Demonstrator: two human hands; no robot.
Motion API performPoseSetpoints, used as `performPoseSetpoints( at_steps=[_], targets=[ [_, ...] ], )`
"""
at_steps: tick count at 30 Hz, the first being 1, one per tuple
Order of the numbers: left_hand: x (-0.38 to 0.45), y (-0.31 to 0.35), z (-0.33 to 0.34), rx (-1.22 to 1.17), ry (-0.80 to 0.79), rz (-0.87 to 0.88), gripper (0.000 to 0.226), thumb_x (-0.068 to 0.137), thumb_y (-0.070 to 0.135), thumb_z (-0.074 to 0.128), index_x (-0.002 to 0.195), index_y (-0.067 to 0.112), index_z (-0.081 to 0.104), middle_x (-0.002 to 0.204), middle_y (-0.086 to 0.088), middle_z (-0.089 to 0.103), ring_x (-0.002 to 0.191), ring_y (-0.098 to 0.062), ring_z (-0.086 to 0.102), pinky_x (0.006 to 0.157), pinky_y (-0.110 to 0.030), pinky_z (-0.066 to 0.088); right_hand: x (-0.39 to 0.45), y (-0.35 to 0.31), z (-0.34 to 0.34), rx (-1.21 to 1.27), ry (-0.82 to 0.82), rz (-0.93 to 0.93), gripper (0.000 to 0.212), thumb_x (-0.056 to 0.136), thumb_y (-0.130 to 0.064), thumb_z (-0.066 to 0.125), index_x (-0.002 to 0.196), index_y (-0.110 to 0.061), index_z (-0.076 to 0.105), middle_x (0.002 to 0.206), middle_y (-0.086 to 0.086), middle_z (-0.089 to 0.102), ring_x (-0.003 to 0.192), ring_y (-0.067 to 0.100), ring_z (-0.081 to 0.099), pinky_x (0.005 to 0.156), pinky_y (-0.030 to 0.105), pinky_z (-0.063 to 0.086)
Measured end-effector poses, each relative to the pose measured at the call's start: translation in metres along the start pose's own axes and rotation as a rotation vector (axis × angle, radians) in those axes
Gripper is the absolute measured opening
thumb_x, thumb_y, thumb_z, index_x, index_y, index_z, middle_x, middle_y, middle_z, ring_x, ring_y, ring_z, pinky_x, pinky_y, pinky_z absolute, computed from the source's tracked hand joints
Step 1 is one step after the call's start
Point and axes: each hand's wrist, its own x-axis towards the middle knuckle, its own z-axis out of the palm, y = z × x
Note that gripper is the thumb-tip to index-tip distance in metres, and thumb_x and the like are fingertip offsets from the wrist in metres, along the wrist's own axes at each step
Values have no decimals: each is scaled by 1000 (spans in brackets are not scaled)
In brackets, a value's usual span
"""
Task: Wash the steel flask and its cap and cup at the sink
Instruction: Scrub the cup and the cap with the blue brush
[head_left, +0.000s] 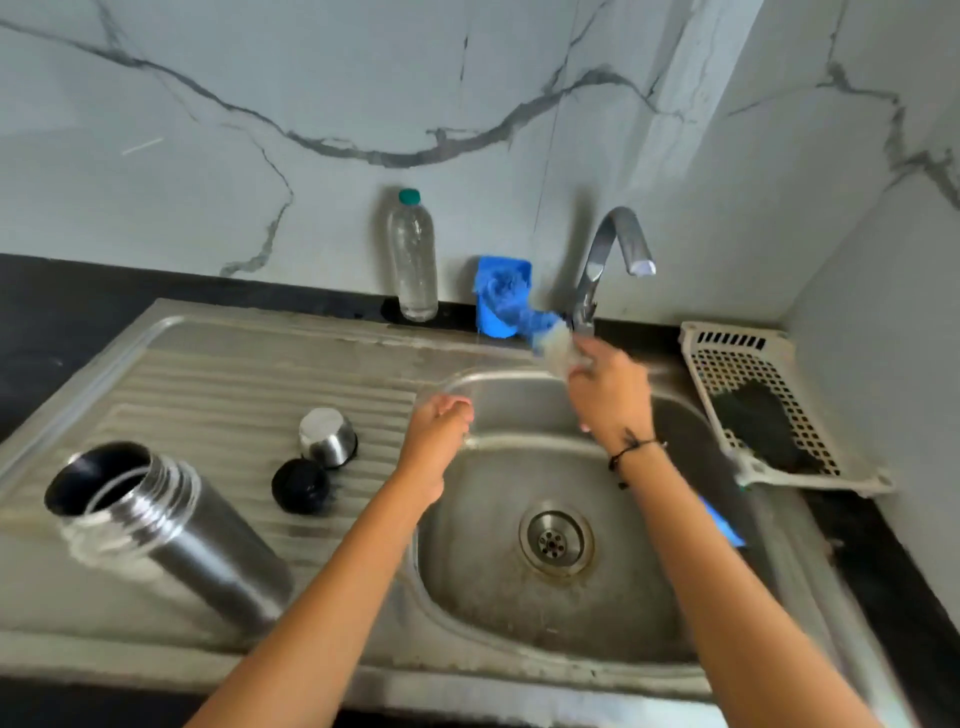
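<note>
right hand (605, 395) pinches a pale scrubber (558, 351) by the tap; left hand (439, 426) loosely curled, holding nothing, nearer the flask (171, 530) lying left, mouth far-left.

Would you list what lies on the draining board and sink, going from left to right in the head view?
steel flask → black cap → steel cup → left hand → drain → right hand → white perforated tray
</note>
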Motion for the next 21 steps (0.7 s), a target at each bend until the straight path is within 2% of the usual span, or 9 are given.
performPoseSetpoints(
  at_steps=[2, 4, 6, 8, 10, 13, 16, 21],
  targets=[
    [-9, -14, -10, 14, 47, -17, 22, 86, 1, 53, 73, 18, 57, 76, -5, 57, 72, -17, 50, 59, -20, 37, -29, 27, 31, 173, -63, 116, 43, 89, -5, 47, 130, -17, 56, 110, 16, 67, 86, 34, 65, 71, 32, 56],
    [-17, -26, -17, 41, 82, -39, 21, 87, 2, 53, 78, 20, 59, 76, -2, 60, 74, -15, 54, 59, -16, 39, -51, 49, 57, 370, -105, 262, 42, 91, -3, 47, 130, -16, 55, 100, 9, 67, 69, 25, 64, 49, 20, 52],
    [-21, -35, -22, 112, 92, -30, 20, 87, 3, 54, 79, 21, 59, 83, -5, 63, 79, -19, 56, 63, -21, 41, -65, 65, 74, 540, -120, 382, 41, 92, -2, 47, 130, -15, 55, 88, 3, 61, 65, 21, 59, 42, 17, 48],
    [-23, -42, -26, 226, 100, 11, 17, 87, 4, 54, 82, 18, 62, 92, -12, 66, 84, -21, 58, 74, -27, 44, -73, 75, 85, 617, -142, 397, 42, 92, 0, 47, 130, -14, 54, 87, 3, 60, 65, 21, 56, 44, 19, 50],
    [-23, -43, -29, 417, 107, 67, 16, 86, 6, 55, 95, 13, 66, 100, -12, 68, 92, -24, 61, 83, -30, 45, -75, 80, 91, 633, -164, 375, 40, 92, -2, 49, 129, -15, 55, 98, 7, 62, 66, 21, 58, 47, 21, 52],
    [-22, -33, -32, 754, 98, 225, 25, 86, 3, 53, 107, 6, 65, 106, -13, 67, 100, -29, 61, 85, -30, 43, -73, 83, 94, 640, -171, 332, 38, 92, -2, 52, 127, -14, 56, 103, 12, 63, 62, 20, 58, 47, 21, 52],
    [-17, -19, -35, 991, 123, 348, 27, 87, 2, 50, 111, 4, 62, 115, -17, 60, 109, -33, 55, 87, -34, 40, -68, 83, 98, 667, -171, 313, 37, 92, 0, 52, 127, -11, 56, 97, 7, 62, 60, 18, 57, 49, 21, 53],
    [1, -4, -47, 1318, 278, 417, 39, 88, 1, 54, 126, 2, 53, 125, -19, 50, 115, -32, 44, 94, -37, 42, -63, 86, 107, 702, -204, 267, 38, 91, 1, 54, 127, -10, 56, 108, 8, 62, 69, 22, 60, 48, 20, 53]
  ],
)
